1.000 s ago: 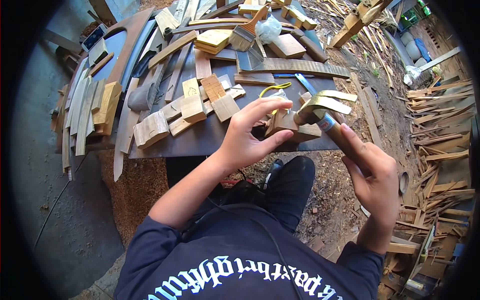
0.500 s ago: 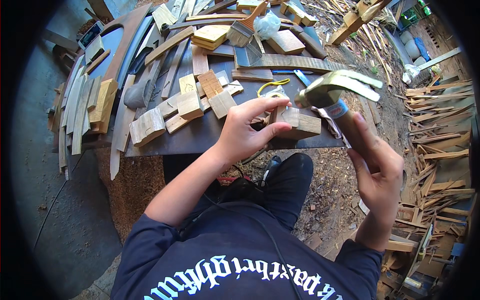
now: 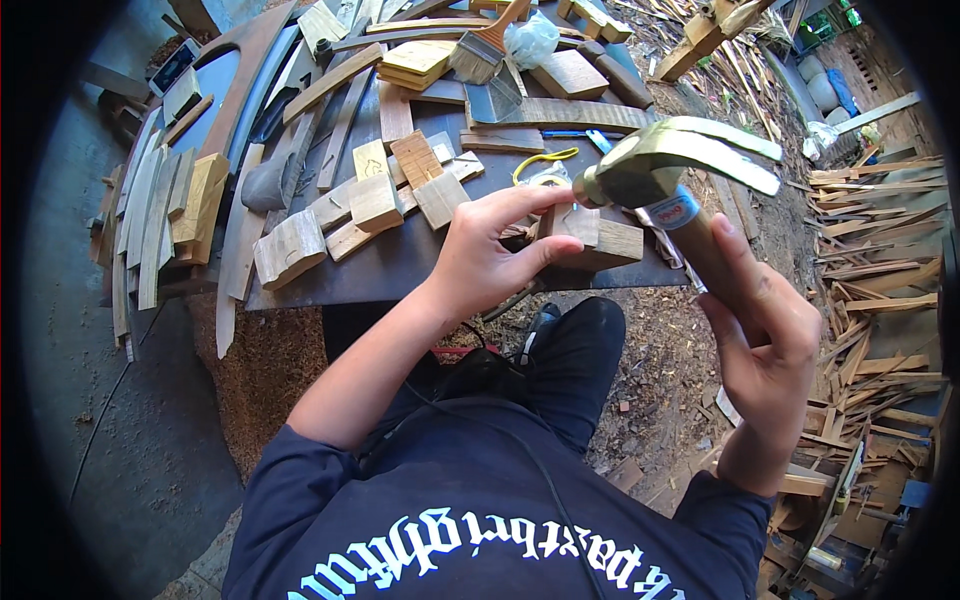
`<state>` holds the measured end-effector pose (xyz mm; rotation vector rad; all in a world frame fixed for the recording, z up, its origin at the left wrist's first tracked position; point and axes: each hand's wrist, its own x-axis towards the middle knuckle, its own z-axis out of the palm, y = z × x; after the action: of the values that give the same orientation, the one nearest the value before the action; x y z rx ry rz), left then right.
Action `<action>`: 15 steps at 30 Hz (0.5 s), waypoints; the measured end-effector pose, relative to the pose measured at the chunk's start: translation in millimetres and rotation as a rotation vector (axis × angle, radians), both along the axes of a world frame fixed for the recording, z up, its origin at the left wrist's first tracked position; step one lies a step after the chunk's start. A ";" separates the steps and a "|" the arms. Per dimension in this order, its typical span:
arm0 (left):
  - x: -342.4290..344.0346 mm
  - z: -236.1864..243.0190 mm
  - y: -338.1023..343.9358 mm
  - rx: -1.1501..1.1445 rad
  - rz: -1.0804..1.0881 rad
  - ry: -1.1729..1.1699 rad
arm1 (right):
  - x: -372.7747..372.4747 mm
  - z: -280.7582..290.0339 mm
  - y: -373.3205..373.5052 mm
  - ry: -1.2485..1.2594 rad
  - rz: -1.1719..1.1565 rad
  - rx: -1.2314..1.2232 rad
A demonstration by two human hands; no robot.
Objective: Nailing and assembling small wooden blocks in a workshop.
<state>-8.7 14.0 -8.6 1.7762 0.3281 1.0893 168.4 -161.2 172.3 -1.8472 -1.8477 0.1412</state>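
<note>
The block [image 3: 612, 243] sits on the dark counter [image 3: 365, 278], close to the near edge. The left hand [image 3: 482, 245] has thumb and finger at the block's left end; I cannot tell if its grip is closed on it. The right hand [image 3: 765, 325], right of the block, has its grip wrapped around the hammer [image 3: 640, 172], whose head is near the block. Left of the block lie many wood bits [image 3: 290, 252]. Past it are a yellow loop [image 3: 550, 157], a brush [image 3: 478, 58] and a clear bag [image 3: 531, 40]. Far right of it, scrap wood [image 3: 885, 285] covers the ground. Far left is a grey floor [image 3: 140, 440].
</note>
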 end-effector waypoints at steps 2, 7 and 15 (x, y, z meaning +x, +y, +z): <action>-1.7 -0.6 0.5 0.010 0.006 0.006 | -2.9 1.8 1.5 -0.058 -0.015 -0.148; 0.6 3.2 -0.1 0.008 -0.007 -0.012 | -2.2 -3.8 2.2 0.009 0.020 0.086; 0.8 -8.9 1.4 -0.011 0.030 0.032 | -3.6 -7.9 3.9 0.021 0.034 0.034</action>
<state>-7.9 15.4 -17.5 1.7861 0.3805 1.0787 164.8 -157.3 164.4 -1.7857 -1.8566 0.1398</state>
